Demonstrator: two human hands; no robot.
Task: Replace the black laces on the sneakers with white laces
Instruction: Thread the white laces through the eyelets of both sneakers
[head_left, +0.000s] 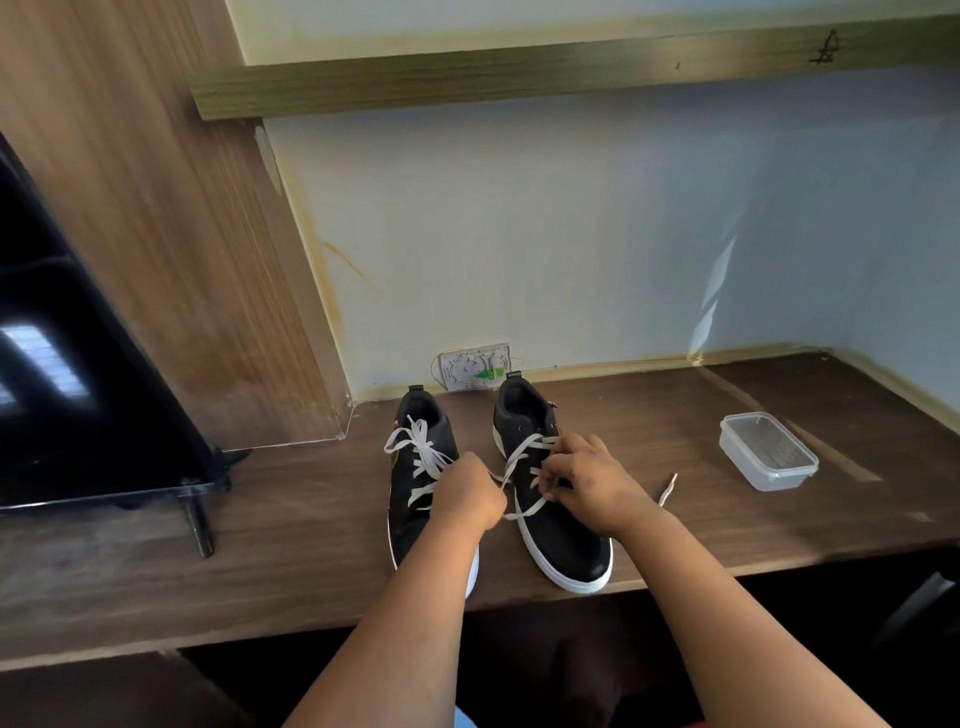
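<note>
Hands on the right sneaker's white lace.
Left hand (474, 486) and right hand (587, 480) both pinch the white lace (524, 457) on the right sneaker (556, 525); left sneaker (415, 467) beside it on the table (291, 545), plastic box (768, 450) well right, black screen (62, 374) left.

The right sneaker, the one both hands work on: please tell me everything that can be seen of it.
The right sneaker is black with a thick white sole and looks like fabric or suede. It stands upright on the wooden desk, toe toward the person, heel near the wall. A flat white lace crosses its eyelets only partly; the top eyelets look empty. The left hand grips one strand, the right hand pinches the lace over the tongue. One lace end lies on the desk beside it.
</note>
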